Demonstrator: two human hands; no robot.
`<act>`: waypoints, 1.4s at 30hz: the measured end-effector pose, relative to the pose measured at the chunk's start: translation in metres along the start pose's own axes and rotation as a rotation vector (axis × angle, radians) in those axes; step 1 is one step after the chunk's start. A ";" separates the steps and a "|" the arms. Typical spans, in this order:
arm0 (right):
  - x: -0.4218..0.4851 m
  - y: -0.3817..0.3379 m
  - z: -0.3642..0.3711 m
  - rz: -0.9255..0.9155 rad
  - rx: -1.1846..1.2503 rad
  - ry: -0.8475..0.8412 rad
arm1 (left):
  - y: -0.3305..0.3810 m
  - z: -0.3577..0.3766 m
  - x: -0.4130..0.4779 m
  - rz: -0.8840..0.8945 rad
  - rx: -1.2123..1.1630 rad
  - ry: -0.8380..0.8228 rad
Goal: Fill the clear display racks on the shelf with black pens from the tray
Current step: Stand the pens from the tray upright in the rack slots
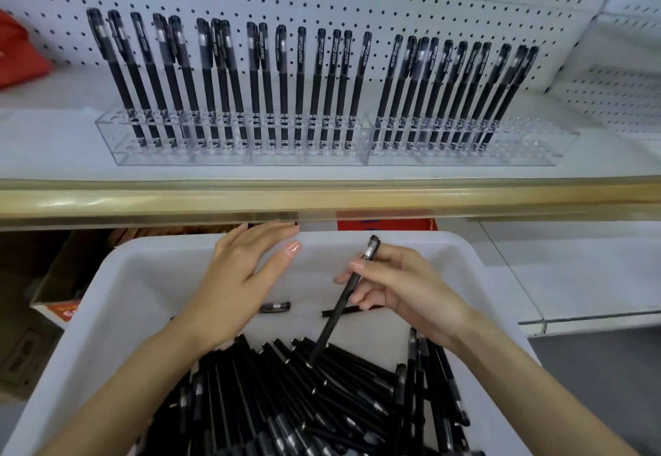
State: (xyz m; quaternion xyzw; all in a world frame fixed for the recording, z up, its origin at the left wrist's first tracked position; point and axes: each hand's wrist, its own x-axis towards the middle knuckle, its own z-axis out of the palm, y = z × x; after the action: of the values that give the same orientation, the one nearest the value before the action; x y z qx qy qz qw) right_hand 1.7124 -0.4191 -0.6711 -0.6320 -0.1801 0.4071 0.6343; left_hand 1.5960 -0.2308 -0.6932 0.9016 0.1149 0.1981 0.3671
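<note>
Pickup step, I'd say. The right hand has one black pen pinched between thumb and fingertips over the middle of the tray. The cap end points up toward the tray's far rim and the tail dips toward the pile of pens at the tray's near end. Can't tell if the tail actually touches the pile.

The left hand is flat and relaxed with straight fingers. It's holding nothing and hovers over the tray's far left part, fingertips out past the rim.

The clear racks sit on the shelf above and beyond the tray. They're mostly stocked along the back, but there are bare holes at the end beyond the tray's right corner, and the front rows look open too.

Next move, my guess: lift the pen up past the tray's far rim, stand it upright and drop it tail-first into a free hole. The holes look snug, so it needs lining up carefully without bumping the pens already standing there.
</note>
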 end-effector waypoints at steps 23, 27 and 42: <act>-0.011 -0.186 -0.189 -0.554 -0.426 0.489 | 0.170 0.049 0.132 0.351 0.446 -0.316; 0.009 -0.203 -0.208 -0.590 -0.481 0.476 | 0.178 0.068 0.150 0.362 0.498 -0.343; 0.043 -0.227 -0.240 -0.554 -0.761 0.437 | 0.165 0.086 0.169 0.387 0.606 -0.344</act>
State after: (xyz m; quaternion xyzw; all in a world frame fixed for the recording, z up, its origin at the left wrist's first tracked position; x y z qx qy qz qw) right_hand 1.9827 -0.5148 -0.5006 -0.8168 -0.3393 -0.0116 0.4664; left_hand 1.7958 -0.3402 -0.5862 0.9940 -0.0669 0.0670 0.0540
